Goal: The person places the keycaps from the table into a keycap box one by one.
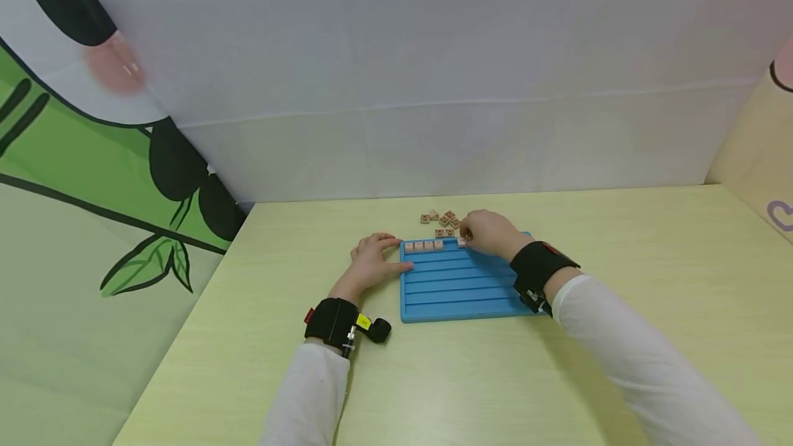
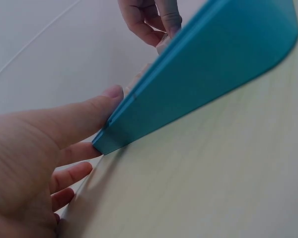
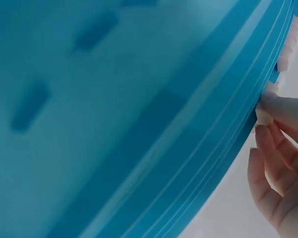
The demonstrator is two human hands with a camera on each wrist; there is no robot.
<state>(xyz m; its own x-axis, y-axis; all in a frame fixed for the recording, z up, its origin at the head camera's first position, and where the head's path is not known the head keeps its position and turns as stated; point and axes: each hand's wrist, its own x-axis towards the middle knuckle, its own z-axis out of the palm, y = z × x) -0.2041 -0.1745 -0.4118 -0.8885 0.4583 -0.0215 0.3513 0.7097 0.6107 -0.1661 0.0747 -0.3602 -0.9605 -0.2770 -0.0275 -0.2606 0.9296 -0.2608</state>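
A blue ridged tray [image 1: 458, 288] with several horizontal slots lies on the table. Several small pale tiles [image 1: 423, 246] stand side by side at the left of its top slot. My left hand [image 1: 372, 261] touches the tray's upper left edge, thumb and fingers spread; the left wrist view shows the thumb [image 2: 102, 105] on the rim and the index finger by the corner. Farther right along the top slot, my right hand [image 1: 491, 232] pinches a small tile [image 1: 461, 243] between thumb and fingertips. The right wrist view shows this pinched tile [image 3: 263, 117] at the tray's edge.
Several loose wooden tiles [image 1: 445, 220] with marked faces lie just beyond the tray's top edge. A pale wood-patterned table [image 1: 657, 260] carries everything. White cloth [image 1: 434, 88] hangs behind it, with a printed cartoon panel [image 1: 93, 157] at the left.
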